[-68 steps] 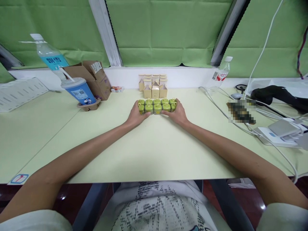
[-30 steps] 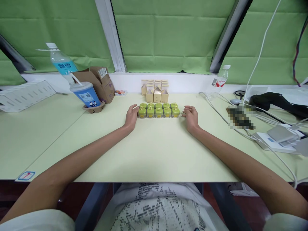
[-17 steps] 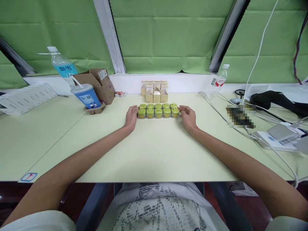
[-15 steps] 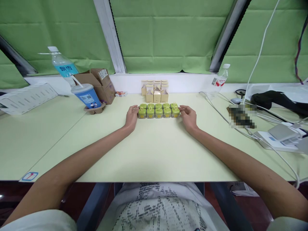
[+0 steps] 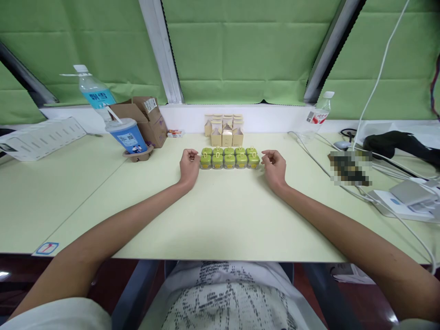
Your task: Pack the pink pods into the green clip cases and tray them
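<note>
Two rows of small clear jars with green lids and little loop handles stand packed together mid-table. At their left end is my left hand, its fingers loosely curled, holding nothing; whether it touches the end jar I cannot tell. My right hand rests on the table just past the right end, a small gap from the jars. Its fingers are bent but apart, with nothing in them. Behind the jars, several small beige cardboard boxes stand in a cluster with flaps up.
To the left are a blue paper cup in a cardboard holder, a brown carton, a large water bottle and a white rack. On the right stand another bottle, white cables and a white device.
My right hand has drawn away to the right from the end jar. My left hand has loosened slightly beside the left end. The jars stay in their rows; the view has shifted a little.
</note>
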`<state>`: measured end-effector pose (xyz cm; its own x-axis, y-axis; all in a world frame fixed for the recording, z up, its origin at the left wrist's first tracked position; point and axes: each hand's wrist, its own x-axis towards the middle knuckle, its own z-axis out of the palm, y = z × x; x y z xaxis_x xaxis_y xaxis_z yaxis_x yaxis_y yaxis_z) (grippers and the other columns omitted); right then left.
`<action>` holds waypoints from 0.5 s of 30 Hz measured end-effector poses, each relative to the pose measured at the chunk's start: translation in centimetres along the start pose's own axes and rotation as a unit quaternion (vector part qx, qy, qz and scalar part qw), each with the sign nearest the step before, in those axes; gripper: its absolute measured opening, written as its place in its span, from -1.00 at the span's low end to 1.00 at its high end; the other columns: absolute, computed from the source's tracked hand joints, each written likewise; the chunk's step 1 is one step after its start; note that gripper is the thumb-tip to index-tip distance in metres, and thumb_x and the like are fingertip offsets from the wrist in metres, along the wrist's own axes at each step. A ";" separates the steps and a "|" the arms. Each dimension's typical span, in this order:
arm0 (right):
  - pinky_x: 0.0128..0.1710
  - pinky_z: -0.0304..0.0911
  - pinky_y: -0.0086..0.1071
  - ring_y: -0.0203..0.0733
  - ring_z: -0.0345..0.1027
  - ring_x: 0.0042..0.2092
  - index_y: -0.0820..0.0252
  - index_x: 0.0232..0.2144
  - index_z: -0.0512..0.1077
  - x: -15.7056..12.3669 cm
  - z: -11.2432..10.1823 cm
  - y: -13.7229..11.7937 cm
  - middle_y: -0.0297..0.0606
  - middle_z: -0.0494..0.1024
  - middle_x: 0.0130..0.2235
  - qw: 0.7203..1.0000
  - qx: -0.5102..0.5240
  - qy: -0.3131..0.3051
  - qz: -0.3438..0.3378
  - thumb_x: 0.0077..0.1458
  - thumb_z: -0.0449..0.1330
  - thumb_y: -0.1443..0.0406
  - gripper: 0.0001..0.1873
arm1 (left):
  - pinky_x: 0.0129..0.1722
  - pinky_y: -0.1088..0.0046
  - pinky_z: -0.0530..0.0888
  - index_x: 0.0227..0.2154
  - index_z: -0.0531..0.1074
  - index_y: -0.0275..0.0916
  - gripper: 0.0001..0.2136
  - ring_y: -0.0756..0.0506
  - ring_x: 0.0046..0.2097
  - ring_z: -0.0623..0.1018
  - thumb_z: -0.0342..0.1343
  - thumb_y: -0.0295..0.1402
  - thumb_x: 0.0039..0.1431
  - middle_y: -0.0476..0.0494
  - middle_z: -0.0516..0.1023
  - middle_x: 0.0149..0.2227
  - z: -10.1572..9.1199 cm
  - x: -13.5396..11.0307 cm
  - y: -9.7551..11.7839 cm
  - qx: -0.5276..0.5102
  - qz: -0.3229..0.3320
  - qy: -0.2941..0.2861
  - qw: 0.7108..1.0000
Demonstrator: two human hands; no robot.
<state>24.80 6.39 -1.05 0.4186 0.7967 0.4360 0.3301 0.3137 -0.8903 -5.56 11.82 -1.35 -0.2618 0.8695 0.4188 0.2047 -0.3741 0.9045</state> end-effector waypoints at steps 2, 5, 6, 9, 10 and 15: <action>-0.19 0.44 -0.18 -0.11 0.44 -0.31 0.07 -0.20 0.51 -0.2 -0.1 -0.2 -0.37 0.48 -0.38 1.000 0.003 -0.008 0.004 0.13 0.17 0.17 -0.78 | -0.08 0.41 0.47 -0.24 0.33 -0.12 -0.85 -0.08 -0.15 0.51 0.10 -0.47 0.16 -0.03 0.47 -0.23 0.0 -0.4 0.5 0.000 0.009 -0.009 1.000; -0.35 0.36 -0.24 -0.15 0.37 -0.43 0.05 -0.20 0.50 -0.4 -0.3 -0.3 -0.45 0.37 -0.52 0.999 0.024 -0.020 0.016 0.19 0.23 0.11 -0.80 | -0.18 0.46 0.44 -0.26 0.32 -0.13 -0.84 -0.04 -0.21 0.49 0.12 -0.51 0.15 -0.01 0.45 -0.27 -0.1 -0.9 0.9 -0.005 0.011 -0.023 1.000; -0.40 0.32 -0.26 -0.16 0.34 -0.47 0.05 -0.20 0.50 -0.4 -0.3 -0.4 -0.48 0.33 -0.55 0.999 0.037 -0.019 0.025 0.19 0.26 0.09 -0.79 | -0.21 0.47 0.42 -0.27 0.33 -0.14 -0.83 -0.03 -0.23 0.48 0.13 -0.52 0.14 0.00 0.44 -0.28 -0.1 -1.0 1.0 -0.014 0.009 -0.027 1.000; -0.52 0.18 -0.33 -0.21 0.24 -0.53 0.04 -0.22 0.50 -0.3 -0.5 -0.4 -0.51 0.29 -0.60 0.994 0.074 -0.013 0.079 0.16 0.34 0.07 -0.76 | -0.31 0.52 0.39 -0.29 0.34 -0.15 -0.81 0.01 -0.31 0.44 0.19 -0.52 0.08 0.03 0.42 -0.33 -0.2 -1.1 1.1 -0.069 -0.018 -0.029 0.997; -0.53 0.16 -0.34 -0.22 0.22 -0.54 0.04 -0.22 0.50 -0.3 -0.6 -0.4 -0.52 0.29 -0.60 0.991 0.082 -0.010 0.102 0.15 0.35 0.08 -0.77 | -0.35 0.53 0.37 -0.30 0.34 -0.15 -0.80 0.02 -0.35 0.42 0.21 -0.52 0.06 0.04 0.41 -0.34 -0.2 -1.1 1.1 -0.086 -0.035 -0.027 0.995; -0.48 0.21 -0.36 -0.26 0.25 -0.48 0.05 -0.22 0.52 -0.2 -0.8 0.0 -0.49 0.31 -0.53 0.984 0.099 0.018 0.150 0.19 0.32 0.16 -0.85 | -0.51 0.55 0.27 -0.32 0.37 -0.16 -0.82 0.06 -0.50 0.33 0.21 -0.46 0.01 0.09 0.39 -0.43 -0.5 -0.9 0.5 -0.112 -0.103 -0.018 0.988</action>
<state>25.39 5.88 -1.05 0.5023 0.8515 0.1503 0.0178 0.1637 -0.9864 -5.72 10.70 -1.27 -0.2412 0.9440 0.2251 -0.0638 -0.2469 0.9669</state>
